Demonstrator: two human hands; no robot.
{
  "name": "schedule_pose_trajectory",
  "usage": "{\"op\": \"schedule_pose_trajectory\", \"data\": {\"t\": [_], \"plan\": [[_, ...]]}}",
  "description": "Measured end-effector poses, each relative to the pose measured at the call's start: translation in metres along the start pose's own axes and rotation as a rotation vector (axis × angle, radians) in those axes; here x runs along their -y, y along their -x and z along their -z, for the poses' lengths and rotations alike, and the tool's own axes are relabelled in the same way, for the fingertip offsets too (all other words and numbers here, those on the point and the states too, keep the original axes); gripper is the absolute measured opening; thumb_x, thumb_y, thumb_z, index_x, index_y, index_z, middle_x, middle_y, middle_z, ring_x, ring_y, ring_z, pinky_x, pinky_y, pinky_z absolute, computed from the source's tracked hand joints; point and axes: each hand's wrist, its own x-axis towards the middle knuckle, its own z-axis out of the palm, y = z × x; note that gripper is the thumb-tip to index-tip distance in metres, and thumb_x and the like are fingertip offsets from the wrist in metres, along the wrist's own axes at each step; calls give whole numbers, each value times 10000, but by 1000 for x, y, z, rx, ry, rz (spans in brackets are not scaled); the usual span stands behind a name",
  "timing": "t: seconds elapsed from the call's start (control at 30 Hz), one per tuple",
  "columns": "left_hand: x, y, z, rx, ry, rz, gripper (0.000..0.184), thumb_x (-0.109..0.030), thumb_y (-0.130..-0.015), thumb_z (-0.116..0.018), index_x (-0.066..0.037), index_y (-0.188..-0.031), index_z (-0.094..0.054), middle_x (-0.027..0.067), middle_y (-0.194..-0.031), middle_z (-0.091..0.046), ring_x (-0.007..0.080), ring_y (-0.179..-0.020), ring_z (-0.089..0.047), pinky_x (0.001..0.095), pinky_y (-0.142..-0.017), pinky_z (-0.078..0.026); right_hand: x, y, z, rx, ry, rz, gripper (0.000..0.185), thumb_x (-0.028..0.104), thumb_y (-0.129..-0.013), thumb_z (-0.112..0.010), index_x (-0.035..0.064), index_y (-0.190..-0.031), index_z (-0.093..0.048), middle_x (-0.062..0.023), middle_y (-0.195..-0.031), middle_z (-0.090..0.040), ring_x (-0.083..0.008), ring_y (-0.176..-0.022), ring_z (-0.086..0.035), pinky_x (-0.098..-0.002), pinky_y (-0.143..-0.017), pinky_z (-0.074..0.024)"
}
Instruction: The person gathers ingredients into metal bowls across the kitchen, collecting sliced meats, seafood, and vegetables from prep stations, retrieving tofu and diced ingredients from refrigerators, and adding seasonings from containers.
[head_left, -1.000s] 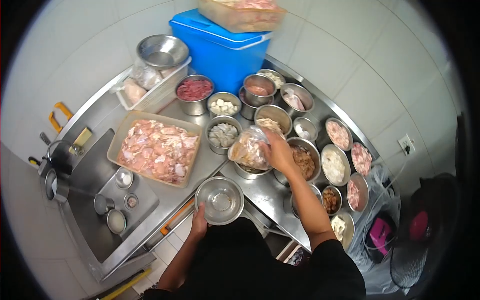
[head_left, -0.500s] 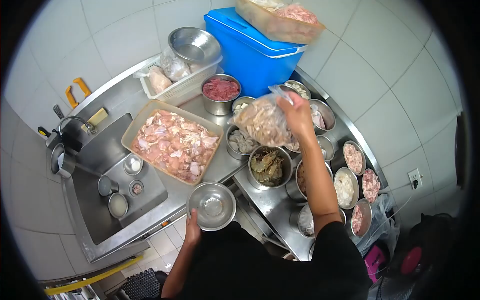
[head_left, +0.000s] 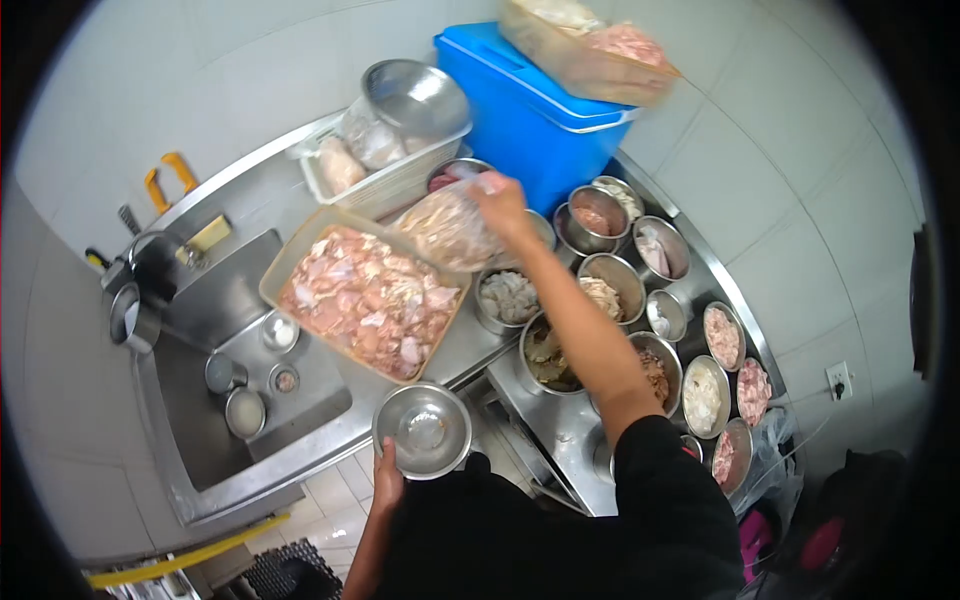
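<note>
My left hand (head_left: 388, 474) grips the rim of an empty steel bowl (head_left: 422, 432) in front of my body. From my right hand (head_left: 503, 205) hangs a clear plastic bag (head_left: 450, 230) with pale brown pieces in it. The bag is over the right edge of a rectangular tub of raw chicken (head_left: 368, 300) and partly hides a bowl of red meat (head_left: 458, 172). Just below the bag stands a bowl of pale grey pieces (head_left: 508, 297). Under my right forearm, a pot of shrimp (head_left: 547, 358) is partly covered.
A sink (head_left: 230, 380) with small cups is at the left. Behind stand a white basket (head_left: 390, 178) holding bagged meat and a steel bowl, and a blue cooler (head_left: 530, 110) with a tub on top. Several steel bowls of food, one with white pieces (head_left: 703, 397), fill the right counter.
My right hand has carried the bag leftward, from above the steel bowls to the chicken tub's edge, uncovering the shrimp pot on the way. My left hand still holds the empty bowl. The view has shifted.
</note>
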Motion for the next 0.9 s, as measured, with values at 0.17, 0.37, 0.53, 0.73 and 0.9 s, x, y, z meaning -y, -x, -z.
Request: {"op": "schedule_pose_trajectory", "data": {"t": [0.17, 0.37, 0.53, 0.73, 0.9], "plan": [[10, -1, -1, 49, 80, 76, 568, -381, -996, -359, 48, -1364, -305, 153, -1290, -472, 220, -1184, -458, 327, -1018, -334, -36, 3, -19, 61, 150, 82, 245, 231, -801, -638, 21, -928, -646, -181, -820, -646, -289, -774, -619, -389, -715, -460], [-7, 7, -13, 88, -34, 67, 553, -377, -1000, -347, 57, -1342, -340, 152, -1285, -478, 214, -1182, -458, 313, -1012, -336, -82, -29, 52, 52, 794, 148, 229, 220, -829, -572, 32, -940, -640, -191, -900, -647, -348, -848, -614, -447, -697, -485], [-42, 14, -38, 178, 85, 17, 536, -370, -1001, -349, 39, -1346, -334, 154, -1299, -468, 217, -1176, -471, 336, -988, -378, -118, -18, 71, 741, 1095, -39, 382, 196, -784, -564, 127, -1158, -601, -180, -1031, -633, -338, -1042, -586, -458, -861, -473], [-55, 13, -53, 140, 142, 46, 541, -366, -988, -391, 0, -1376, -297, 147, -1331, -444, 240, -1190, -471, 381, -1005, -374, -166, -12, 54, 608, 1046, -105, 610, 348, -775, -657, 129, -1315, -477, -210, -1382, -352, -386, -1160, -492, -423, -946, -429], [-52, 2, -56, 108, 208, 20, 532, -373, -982, -407, 8, -1347, -337, 141, -1295, -477, 219, -1167, -490, 369, -994, -384, -151, -15, 60, 587, 933, -11, 365, 244, -809, -628, 106, -1145, -599, -227, -1191, -521, -377, -1093, -538, -435, -905, -445]]}}
